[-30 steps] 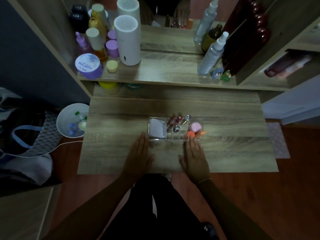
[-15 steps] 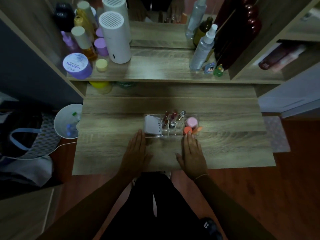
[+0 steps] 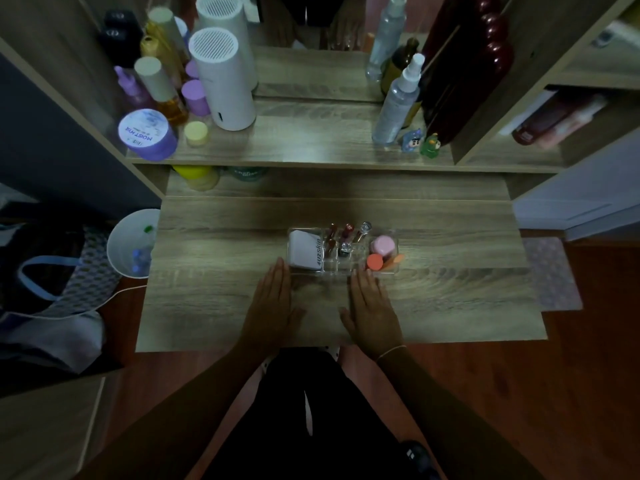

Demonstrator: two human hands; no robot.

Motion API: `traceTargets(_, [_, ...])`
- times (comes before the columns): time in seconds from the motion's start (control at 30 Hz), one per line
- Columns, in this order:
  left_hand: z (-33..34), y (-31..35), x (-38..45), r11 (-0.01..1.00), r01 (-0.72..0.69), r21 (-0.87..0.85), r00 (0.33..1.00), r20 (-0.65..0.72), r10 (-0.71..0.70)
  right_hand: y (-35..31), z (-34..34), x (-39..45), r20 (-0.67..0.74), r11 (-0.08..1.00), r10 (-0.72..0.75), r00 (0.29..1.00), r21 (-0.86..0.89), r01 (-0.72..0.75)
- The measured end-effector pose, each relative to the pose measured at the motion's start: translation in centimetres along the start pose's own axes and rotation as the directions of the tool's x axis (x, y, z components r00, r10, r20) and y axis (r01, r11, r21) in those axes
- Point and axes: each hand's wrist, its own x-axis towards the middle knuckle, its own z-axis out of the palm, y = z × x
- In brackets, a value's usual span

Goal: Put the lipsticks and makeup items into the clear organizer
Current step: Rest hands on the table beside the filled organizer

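The clear organizer [image 3: 360,271] stands in the middle of the wooden desk [image 3: 450,299]. Its left compartment holds a white compact [image 3: 305,251], the middle slots hold several lipsticks [image 3: 346,237], and the right compartment holds a pink jar [image 3: 382,244] and an orange-capped item [image 3: 375,261]. My left hand [image 3: 273,306] lies flat on the desk just in front of the organizer's left end. My right hand [image 3: 372,306] lies flat in front of its right end, fingertips at its front wall. Both hands hold nothing.
On the upper shelf [image 3: 311,147] stand a purple jar [image 3: 147,134], several bottles, a white cylinder [image 3: 223,81] and a spray bottle [image 3: 396,102]. A white bin [image 3: 130,242] sits left of the desk, beside a bag [image 3: 52,271].
The view has shifted slightly. Both hands stay flat on the desk in front of the organizer.
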Motion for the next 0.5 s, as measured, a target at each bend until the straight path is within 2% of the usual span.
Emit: traceTargets(0.5, [0.6,3.7,2.5,0.995,-0.089,0.036,0.996,0.034,0.088,4.7,-0.9,0.0,-0.006,0.994,0.086,0.996,-0.068,-0.086])
